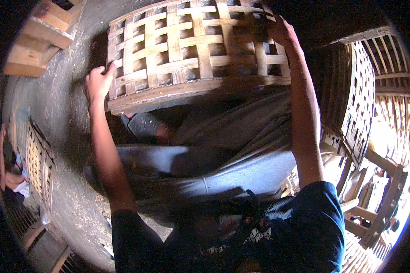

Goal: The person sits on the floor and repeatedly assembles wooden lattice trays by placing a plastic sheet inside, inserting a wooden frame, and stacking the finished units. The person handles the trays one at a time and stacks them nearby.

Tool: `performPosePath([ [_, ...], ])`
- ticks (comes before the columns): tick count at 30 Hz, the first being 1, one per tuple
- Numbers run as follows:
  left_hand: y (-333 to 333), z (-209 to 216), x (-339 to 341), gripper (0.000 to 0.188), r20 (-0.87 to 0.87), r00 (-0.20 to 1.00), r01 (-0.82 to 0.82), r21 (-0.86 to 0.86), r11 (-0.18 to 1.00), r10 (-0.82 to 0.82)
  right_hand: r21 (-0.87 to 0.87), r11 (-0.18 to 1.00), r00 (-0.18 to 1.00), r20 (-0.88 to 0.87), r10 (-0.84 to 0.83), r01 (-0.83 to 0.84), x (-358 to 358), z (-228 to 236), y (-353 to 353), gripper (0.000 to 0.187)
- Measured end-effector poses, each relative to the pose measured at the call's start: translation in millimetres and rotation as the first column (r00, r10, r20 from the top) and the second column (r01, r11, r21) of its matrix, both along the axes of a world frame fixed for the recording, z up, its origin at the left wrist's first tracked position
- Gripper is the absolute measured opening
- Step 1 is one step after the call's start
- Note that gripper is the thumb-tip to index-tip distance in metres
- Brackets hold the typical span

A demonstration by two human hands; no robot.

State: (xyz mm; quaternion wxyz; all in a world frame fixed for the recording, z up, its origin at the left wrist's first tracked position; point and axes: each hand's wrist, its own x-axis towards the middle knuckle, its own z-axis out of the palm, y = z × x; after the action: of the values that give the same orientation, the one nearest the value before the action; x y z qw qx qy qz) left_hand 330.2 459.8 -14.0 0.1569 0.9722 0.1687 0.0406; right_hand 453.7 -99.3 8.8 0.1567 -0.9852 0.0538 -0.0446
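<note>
A flat panel of woven pale bamboo strips [182, 43], with a wooden bar along its near edge, lies across the space in front of my folded legs [205, 177]. My left hand [99, 83] grips its left edge, thumb over the top and the other fingers curled at the side. At the far right corner, my right hand [283, 32] is closed over the edge, with its fingertips partly lost in shadow. Dark shade covers the panel's right part. Below the near bar, a dark sandal [146, 126] shows on a foot.
Wooden blocks or steps [41, 41] stand at the far left on a littered grey floor [73, 150]. Another person's arm [2, 157] shows at the left rim beside a second woven panel [40, 166]. On the right stand another woven panel [357, 100] and a wooden frame [385, 204].
</note>
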Motion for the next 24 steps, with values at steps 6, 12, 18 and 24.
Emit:
performPosePath([
  [6, -6.8, -10.1, 3.5, 0.063, 0.103, 0.992, 0.080, 0.002, 0.997, -0.080, -0.034, 0.971, 0.969, 0.066, 0.238, -0.236, -5.1, 20.4, -6.2, 0.068],
  [12, 2.8, -10.8, -7.1, 0.057, 0.078, 0.997, 0.008, -0.066, 0.998, -0.003, -0.138, 0.956, 0.966, -0.034, 0.258, -0.260, -48.7, 61.9, 25.3, 0.063],
  [18, -7.7, -38.9, 0.8, 0.074, 0.285, 0.928, 0.286, -0.137, 0.948, -0.239, -0.248, 0.908, 0.857, 0.316, 0.406, -0.339, -2.9, -18.9, 50.5, 0.069],
  [24, -23.3, -48.6, 4.1, 0.077, 0.306, 0.924, 0.294, -0.179, 0.939, -0.230, -0.244, 0.965, 0.954, 0.257, 0.156, -0.092, 64.4, -62.5, 70.2, 0.085],
])
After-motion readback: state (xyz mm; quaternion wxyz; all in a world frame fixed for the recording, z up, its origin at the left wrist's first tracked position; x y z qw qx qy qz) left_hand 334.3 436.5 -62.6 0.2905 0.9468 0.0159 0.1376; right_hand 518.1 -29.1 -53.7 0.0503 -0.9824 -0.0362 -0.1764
